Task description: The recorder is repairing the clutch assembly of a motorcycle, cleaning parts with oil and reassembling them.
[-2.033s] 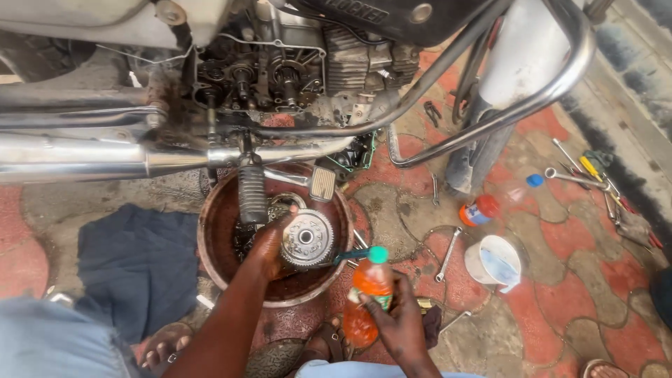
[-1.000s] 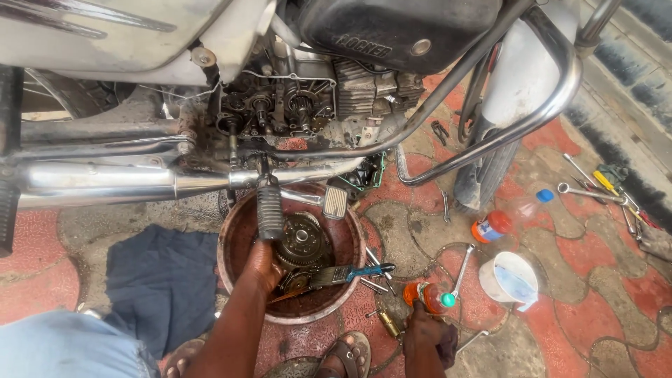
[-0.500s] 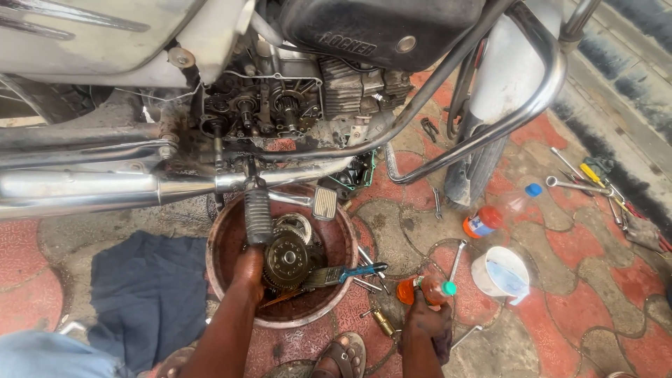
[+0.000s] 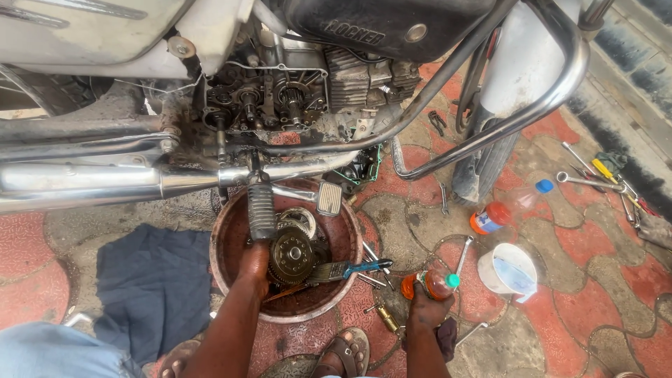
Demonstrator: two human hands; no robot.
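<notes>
My left hand (image 4: pixel 255 266) reaches into a round reddish metal basin (image 4: pixel 224 238) and grips the edge of a dark toothed gear wheel (image 4: pixel 292 255) lying in it. A paintbrush with a blue handle (image 4: pixel 348 270) rests across the basin's right rim. My right hand (image 4: pixel 424 309) is closed on an orange plastic bottle with a green cap (image 4: pixel 430 283) that lies on its side on the paving, right of the basin. Above stands a motorcycle with its engine case open, gears exposed (image 4: pixel 280 98).
A chrome exhaust pipe (image 4: pixel 98 183) and a footrest (image 4: pixel 261 210) hang over the basin. A dark cloth (image 4: pixel 150 283) lies on the left. A second bottle (image 4: pixel 500 210), a white cup (image 4: pixel 507 269), wrenches (image 4: pixel 584 180) and loose bolts lie on the red paving at right.
My right hand has lowered the orange bottle from upright over the basin to the ground beside it. My left hand turned the part from its silver face to the dark gear side.
</notes>
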